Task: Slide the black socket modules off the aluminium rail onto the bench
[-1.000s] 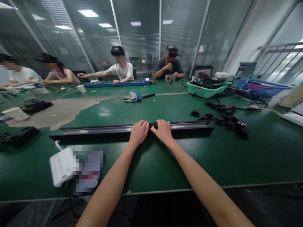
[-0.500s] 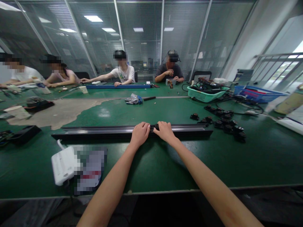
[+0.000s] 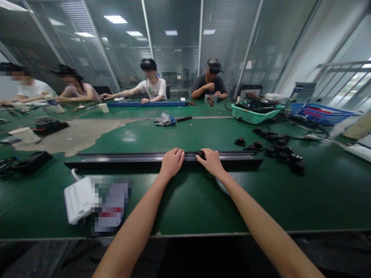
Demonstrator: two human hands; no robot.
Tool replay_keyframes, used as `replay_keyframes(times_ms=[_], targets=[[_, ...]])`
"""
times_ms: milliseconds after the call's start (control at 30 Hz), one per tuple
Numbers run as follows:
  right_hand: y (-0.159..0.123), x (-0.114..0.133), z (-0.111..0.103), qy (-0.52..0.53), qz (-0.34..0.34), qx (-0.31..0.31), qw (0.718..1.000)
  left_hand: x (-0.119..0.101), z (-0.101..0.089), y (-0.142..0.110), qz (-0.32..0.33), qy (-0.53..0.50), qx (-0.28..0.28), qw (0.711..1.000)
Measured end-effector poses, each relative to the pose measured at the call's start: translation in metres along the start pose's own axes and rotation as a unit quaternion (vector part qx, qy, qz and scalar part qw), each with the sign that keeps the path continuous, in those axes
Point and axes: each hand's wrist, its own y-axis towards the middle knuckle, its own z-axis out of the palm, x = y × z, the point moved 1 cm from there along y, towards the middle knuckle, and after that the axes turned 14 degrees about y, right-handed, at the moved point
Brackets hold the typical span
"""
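A long black rail (image 3: 116, 159) lies across the green table (image 3: 188, 200) in front of me. My left hand (image 3: 171, 162) rests on the rail's near edge with its fingers curled over it. My right hand (image 3: 212, 161) is just to the right, its fingers closed on a small black part (image 3: 199, 154) that sits in the rail's channel. There is a gap between the two hands.
Several loose black parts (image 3: 278, 148) lie to the right of the rail. A white device (image 3: 77, 199) sits near left. A green basket (image 3: 255, 110) and a blue tray (image 3: 321, 112) stand far right. Several people (image 3: 150, 83) work along the far side.
My right hand has slid a little to the right along the rail with the small black part, opening a gap from my left hand. The left hand has stayed put.
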Motion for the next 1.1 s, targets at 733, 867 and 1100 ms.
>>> replay_keyframes(times_ms=[733,867,1100], targets=[[-0.0024,0.0015,-0.0043,0.025,0.009,-0.023,0.999,-0.0013,-0.0014,0.0022,-0.001,-0.013,0.005,1.0],[-0.002,-0.0004,-0.003,0.024,0.007,-0.02,0.999,-0.001,-0.0009,0.0022,-0.001,-0.016,0.006,1.0],[-0.0016,-0.0005,-0.0006,0.018,0.009,-0.025,0.999,-0.0011,-0.0004,0.002,-0.002,-0.012,0.004,1.0]])
